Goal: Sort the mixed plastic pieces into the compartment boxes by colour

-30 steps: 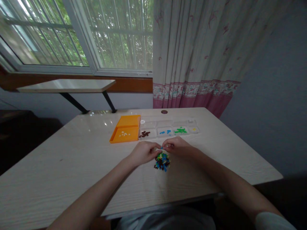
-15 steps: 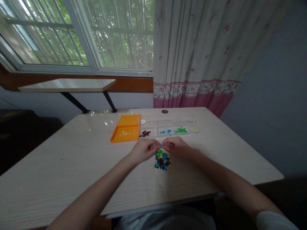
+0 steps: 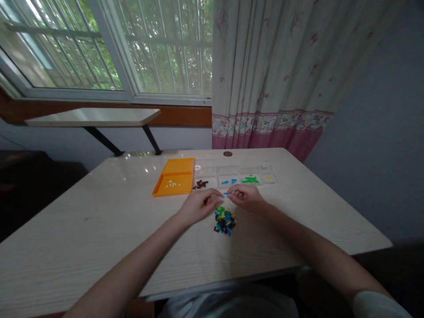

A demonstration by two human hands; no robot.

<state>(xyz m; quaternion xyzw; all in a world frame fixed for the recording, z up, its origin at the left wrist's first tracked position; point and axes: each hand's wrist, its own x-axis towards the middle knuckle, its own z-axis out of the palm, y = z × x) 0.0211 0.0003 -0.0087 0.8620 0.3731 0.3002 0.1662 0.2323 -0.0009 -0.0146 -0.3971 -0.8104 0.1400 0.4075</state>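
My right hand (image 3: 247, 196) pinches a small blue plastic piece (image 3: 226, 193) between thumb and fingertips, just above the table. My left hand (image 3: 198, 205) is close by on the left, its fingers curled and the tips of thumb and forefinger slightly apart, with nothing visible between them. Just below both hands lies a mixed pile of small plastic pieces (image 3: 225, 221) in green, blue, yellow and dark brown. Beyond the hands stands a clear compartment tray (image 3: 228, 170), its near row holding brown pieces (image 3: 201, 184), blue pieces (image 3: 233, 181), green pieces (image 3: 251, 179) and a little yellow (image 3: 268, 178).
An open orange case (image 3: 179, 166) with several pale pieces (image 3: 171, 183) adjoins the tray on the left. The wooden table (image 3: 99, 238) has a round brown cable hole (image 3: 227, 154) at the back. A raised shelf (image 3: 99, 117) stands at the back left, before the window.
My hands have parted slightly. The blue piece, earlier between both hands' fingertips, has moved up and a little to the right with my right hand.
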